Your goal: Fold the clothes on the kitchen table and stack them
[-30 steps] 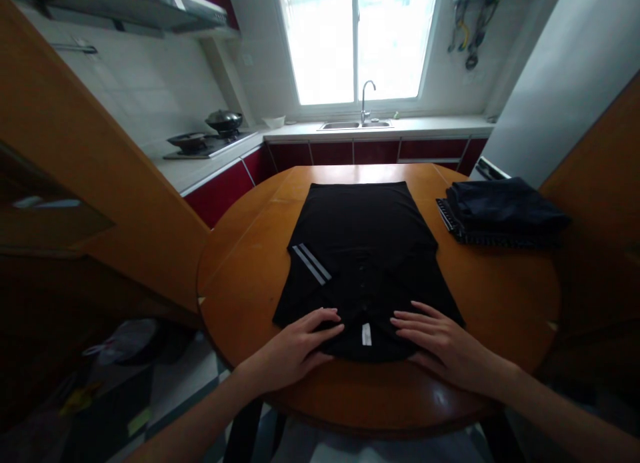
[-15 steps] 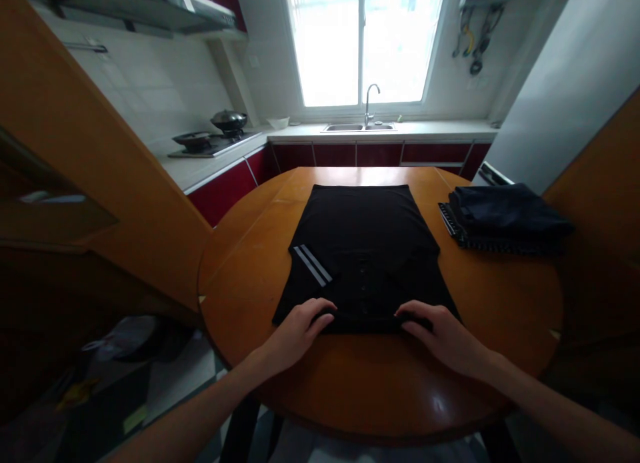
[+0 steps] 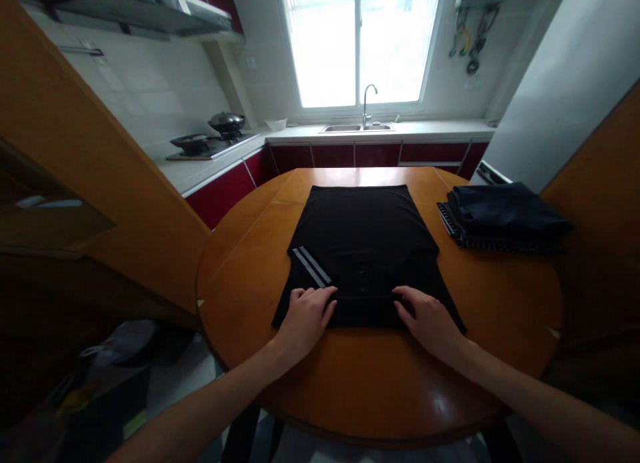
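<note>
A black polo shirt (image 3: 363, 223) lies spread on the round wooden table, its near end towards me. Two pale stripes mark a folded-in sleeve on its left side, and small dark buttons run down the middle. At the near end, my left hand (image 3: 306, 320) has its fingers curled on the collar band, thumb and forefinger pinching it. My right hand (image 3: 431, 322) grips the same band further right, thumb below and forefinger above. Parts of the collar are covered by the fingers.
On the table's right side sits a stack of folded dark clothes (image 3: 505, 216). The wooden table (image 3: 240, 263) has a rounded edge close to my forearms. Beyond it are a counter with a sink (image 3: 345, 128) and a stove with pans (image 3: 227, 122).
Both hands have moved slightly away from me with the collar band, which now lies further up on the shirt. The clothes stack stays where it was.
</note>
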Demonstrator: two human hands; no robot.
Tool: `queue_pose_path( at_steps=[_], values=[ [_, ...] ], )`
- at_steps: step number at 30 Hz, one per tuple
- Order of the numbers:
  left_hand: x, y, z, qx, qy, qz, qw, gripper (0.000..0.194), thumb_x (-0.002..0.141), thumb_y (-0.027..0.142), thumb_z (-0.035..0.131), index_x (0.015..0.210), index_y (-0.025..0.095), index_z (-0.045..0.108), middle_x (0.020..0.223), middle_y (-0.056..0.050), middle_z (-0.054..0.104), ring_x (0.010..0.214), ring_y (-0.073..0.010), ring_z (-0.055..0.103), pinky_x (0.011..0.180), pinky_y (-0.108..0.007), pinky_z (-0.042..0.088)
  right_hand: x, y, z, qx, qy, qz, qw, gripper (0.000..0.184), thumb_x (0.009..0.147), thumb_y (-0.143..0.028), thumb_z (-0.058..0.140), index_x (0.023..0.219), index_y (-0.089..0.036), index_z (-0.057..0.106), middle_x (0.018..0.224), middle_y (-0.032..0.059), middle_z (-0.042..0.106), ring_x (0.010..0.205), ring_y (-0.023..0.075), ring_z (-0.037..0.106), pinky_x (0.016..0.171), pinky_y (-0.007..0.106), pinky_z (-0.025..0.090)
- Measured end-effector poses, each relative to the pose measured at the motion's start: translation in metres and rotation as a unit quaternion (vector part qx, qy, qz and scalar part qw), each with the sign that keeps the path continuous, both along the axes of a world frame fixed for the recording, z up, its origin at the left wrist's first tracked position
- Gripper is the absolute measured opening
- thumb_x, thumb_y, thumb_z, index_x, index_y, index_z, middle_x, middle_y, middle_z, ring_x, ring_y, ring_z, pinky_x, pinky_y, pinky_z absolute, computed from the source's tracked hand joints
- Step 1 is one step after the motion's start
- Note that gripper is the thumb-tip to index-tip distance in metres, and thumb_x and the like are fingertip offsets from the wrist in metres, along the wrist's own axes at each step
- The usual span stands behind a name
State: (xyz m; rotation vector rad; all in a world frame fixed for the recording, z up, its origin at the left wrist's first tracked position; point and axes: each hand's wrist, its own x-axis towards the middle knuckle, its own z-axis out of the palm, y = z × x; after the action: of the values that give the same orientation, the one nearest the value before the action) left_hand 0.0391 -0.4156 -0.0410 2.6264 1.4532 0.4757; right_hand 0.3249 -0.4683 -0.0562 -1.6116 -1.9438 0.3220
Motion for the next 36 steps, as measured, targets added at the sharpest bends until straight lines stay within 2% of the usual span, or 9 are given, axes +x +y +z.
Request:
queue_pose_path(
  at_steps=[3,5,8,11,13,16,21,29,36],
  values=[
    [0.003,-0.001,0.004,0.037,0.025,0.001,0.999,0.03,0.104,0.024,0.045,0.126,0.021,0.065,0.114,-0.01,0.07,0.106,-0.0248,0.065,0.095,-0.043,0.044,-0.003,-0.001,0.002,0.015,-0.08,-0.019,0.996,0.022,0.097,-0.028,0.05,0.112,-0.023,0.066,0.101,0.0075,0.073,0.084,0.0234,0.071,0.069,0.035,0.058],
    [0.007,-0.005,0.011,0.056,0.019,-0.054,0.997,0.037,0.104,0.019,0.041,0.136,0.021,0.059,0.13,-0.012,0.064,0.121,-0.0255,0.059,0.103,-0.043,0.042,-0.006,-0.003,0.006,0.043,-0.129,-0.025,0.99,0.024,0.097,-0.026,0.049,0.114,-0.023,0.065,0.1,0.009,0.071,0.085,0.0247,0.07,0.069,0.036,0.058],
    [0.015,-0.012,0.02,0.049,0.031,-0.192,0.98,0.05,0.105,0.025,0.042,0.155,0.021,0.037,0.158,-0.011,0.042,0.149,-0.0253,0.034,0.12,-0.044,0.027,-0.013,-0.006,0.014,0.096,-0.168,0.006,0.981,0.033,0.098,-0.018,0.044,0.124,-0.019,0.064,0.114,0.0141,0.069,0.102,0.0294,0.066,0.086,0.046,0.057],
    [0.022,-0.017,0.02,0.016,0.064,-0.259,0.964,0.067,0.104,0.041,0.047,0.161,0.018,0.022,0.166,-0.012,0.027,0.155,-0.0258,0.02,0.126,-0.045,0.016,-0.024,-0.01,0.018,0.12,-0.173,0.11,0.971,0.047,0.098,-0.015,0.041,0.143,-0.016,0.052,0.145,0.0152,0.056,0.135,0.0304,0.051,0.111,0.051,0.044],
    [0.023,-0.016,0.015,-0.003,0.069,-0.269,0.961,0.072,0.103,0.045,0.048,0.161,0.016,0.019,0.166,-0.013,0.026,0.155,-0.0256,0.02,0.126,-0.044,0.016,-0.029,-0.012,0.015,0.113,-0.175,0.169,0.963,0.057,0.098,-0.018,0.043,0.154,-0.014,0.038,0.158,0.0144,0.042,0.148,0.0288,0.035,0.12,0.052,0.034],
    [0.022,-0.012,0.008,-0.023,0.063,-0.274,0.959,0.075,0.102,0.045,0.049,0.163,0.017,0.014,0.167,-0.012,0.022,0.155,-0.0248,0.019,0.126,-0.043,0.015,-0.032,-0.013,0.006,0.083,-0.173,0.183,0.964,0.068,0.098,-0.03,0.05,0.159,-0.01,0.028,0.163,0.0168,0.032,0.152,0.0283,0.026,0.123,0.052,0.028],
    [0.018,-0.008,0.003,-0.037,0.064,-0.278,0.958,0.08,0.102,0.044,0.05,0.164,0.019,0.006,0.168,-0.01,0.015,0.156,-0.0235,0.014,0.127,-0.043,0.012,-0.028,-0.013,-0.003,0.063,-0.189,0.165,0.966,0.068,0.1,-0.038,0.048,0.158,-0.007,0.03,0.163,0.0172,0.031,0.153,0.0259,0.023,0.125,0.049,0.024],
    [0.007,-0.007,0.003,-0.028,0.055,-0.262,0.963,0.077,0.102,0.045,0.049,0.164,0.02,0.01,0.168,-0.011,0.015,0.155,-0.0248,0.017,0.126,-0.044,0.016,-0.017,-0.024,-0.006,0.058,-0.221,0.138,0.964,0.068,0.101,-0.043,0.047,0.156,-0.005,0.034,0.165,0.0172,0.026,0.154,0.0271,0.019,0.125,0.048,0.024],
    [0.012,-0.011,0.012,-0.033,0.058,-0.322,0.944,0.075,0.101,0.046,0.05,0.164,0.025,0.013,0.167,-0.005,0.022,0.155,-0.0257,0.017,0.127,-0.048,0.013,-0.034,-0.032,-0.01,0.071,-0.222,0.096,0.968,0.076,0.097,-0.044,0.055,0.156,-0.003,0.032,0.165,0.021,0.023,0.155,0.031,0.014,0.125,0.051,0.023]
  ],
)
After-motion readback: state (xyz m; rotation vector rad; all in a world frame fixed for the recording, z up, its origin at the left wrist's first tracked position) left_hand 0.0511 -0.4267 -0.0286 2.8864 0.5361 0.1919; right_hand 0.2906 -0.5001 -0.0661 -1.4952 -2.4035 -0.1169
